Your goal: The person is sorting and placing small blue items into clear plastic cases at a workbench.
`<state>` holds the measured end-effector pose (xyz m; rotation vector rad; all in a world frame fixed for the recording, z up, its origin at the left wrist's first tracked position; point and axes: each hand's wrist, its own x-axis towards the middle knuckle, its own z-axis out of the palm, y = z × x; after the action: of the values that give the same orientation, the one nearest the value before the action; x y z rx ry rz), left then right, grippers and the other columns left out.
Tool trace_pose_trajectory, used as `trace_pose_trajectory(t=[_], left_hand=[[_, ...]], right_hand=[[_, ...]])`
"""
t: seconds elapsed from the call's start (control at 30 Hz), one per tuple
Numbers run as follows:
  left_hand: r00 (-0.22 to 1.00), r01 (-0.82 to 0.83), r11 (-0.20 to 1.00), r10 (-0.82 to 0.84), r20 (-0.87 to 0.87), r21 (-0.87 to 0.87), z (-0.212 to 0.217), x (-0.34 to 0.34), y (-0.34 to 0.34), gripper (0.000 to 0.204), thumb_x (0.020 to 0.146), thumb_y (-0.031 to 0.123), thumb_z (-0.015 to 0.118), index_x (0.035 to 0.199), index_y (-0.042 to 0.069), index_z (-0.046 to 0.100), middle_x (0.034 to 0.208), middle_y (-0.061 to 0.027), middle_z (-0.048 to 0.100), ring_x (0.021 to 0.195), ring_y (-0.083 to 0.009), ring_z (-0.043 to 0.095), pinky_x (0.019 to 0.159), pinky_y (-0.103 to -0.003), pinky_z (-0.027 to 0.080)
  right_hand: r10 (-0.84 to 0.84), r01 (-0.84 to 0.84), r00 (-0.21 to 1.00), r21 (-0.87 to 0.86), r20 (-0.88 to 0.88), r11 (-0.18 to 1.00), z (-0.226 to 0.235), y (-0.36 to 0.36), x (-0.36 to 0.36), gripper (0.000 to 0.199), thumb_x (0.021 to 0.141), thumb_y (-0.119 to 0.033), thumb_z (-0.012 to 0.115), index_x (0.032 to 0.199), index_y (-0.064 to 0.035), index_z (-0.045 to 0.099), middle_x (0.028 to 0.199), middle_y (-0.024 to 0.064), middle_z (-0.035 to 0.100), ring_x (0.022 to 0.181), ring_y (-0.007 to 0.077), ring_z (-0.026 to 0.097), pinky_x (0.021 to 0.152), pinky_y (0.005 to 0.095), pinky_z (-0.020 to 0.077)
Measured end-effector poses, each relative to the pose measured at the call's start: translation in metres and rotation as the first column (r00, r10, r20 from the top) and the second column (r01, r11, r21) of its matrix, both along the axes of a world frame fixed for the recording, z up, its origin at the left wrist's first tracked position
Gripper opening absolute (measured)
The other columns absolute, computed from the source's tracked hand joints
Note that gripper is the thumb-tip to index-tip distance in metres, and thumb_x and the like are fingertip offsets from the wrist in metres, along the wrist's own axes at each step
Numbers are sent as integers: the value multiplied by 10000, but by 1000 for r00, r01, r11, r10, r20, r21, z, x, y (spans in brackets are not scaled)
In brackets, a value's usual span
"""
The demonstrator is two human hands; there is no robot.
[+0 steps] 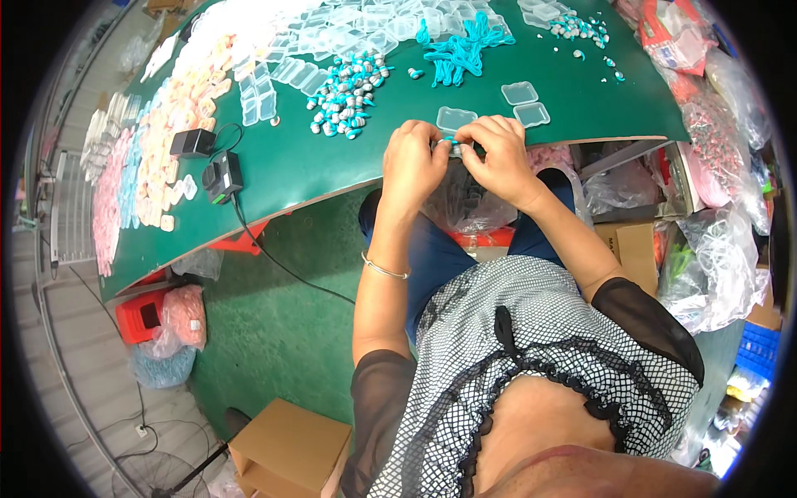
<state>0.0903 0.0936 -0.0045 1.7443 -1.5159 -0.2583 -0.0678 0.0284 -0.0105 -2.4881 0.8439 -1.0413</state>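
At the table's near edge, my left hand [414,163] and my right hand [501,156] meet with fingertips pinched together. Between them is a small teal and whitish piece [452,143], mostly covered by the fingers. Just beyond the fingertips lies a clear plastic case [456,119]. Right of it, next to my right hand, rest two more flat clear pieces, one [520,93] behind the other [531,114]. Farther left is a heap of small striped grey-white pieces with teal ends [342,95]. Bundled teal cords [457,60] lie beyond the hands.
Many clear plastic cases [365,29] cover the far side of the green table [290,158]. Peach pieces [195,108] spread at the left, near a black charger-like device [222,177] with a cable. Bagged goods [714,149] crowd the right side. A cardboard box [290,444] stands on the floor.
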Motion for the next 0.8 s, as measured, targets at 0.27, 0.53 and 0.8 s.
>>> trace_pose_trajectory(t=[0.27, 0.53, 0.8], left_hand=[[991, 128, 991, -126, 48, -35, 5, 9, 2, 282, 778, 145, 734, 1013, 12, 655, 971, -150, 639, 881, -313, 632, 749, -408, 519], [973, 171, 982, -181, 141, 83, 13, 9, 1, 459, 734, 177, 773, 1149, 39, 634, 1053, -142, 613, 1021, -336, 588, 843, -428, 501], [987, 127, 989, -133, 94, 73, 10, 6, 2, 478, 697, 210, 810, 1120, 55, 652, 1052, -106, 616, 1017, -314, 592, 846, -422, 497]], right_hand=[[4, -9, 996, -54, -84, 999, 9, -2, 1, 111, 778, -172, 701, 878, -138, 670, 864, -3, 616, 918, 205, 570, 913, 433, 330], [47, -57, 981, -47, -186, 997, 19, -13, 4, 122, 798, -220, 678, 885, -135, 689, 872, 15, 649, 904, 227, 596, 899, 469, 360], [-221, 173, 941, -197, -255, 965, 20, -119, 21, 157, 812, -231, 654, 938, -149, 697, 889, 30, 684, 917, 236, 630, 846, 457, 386]])
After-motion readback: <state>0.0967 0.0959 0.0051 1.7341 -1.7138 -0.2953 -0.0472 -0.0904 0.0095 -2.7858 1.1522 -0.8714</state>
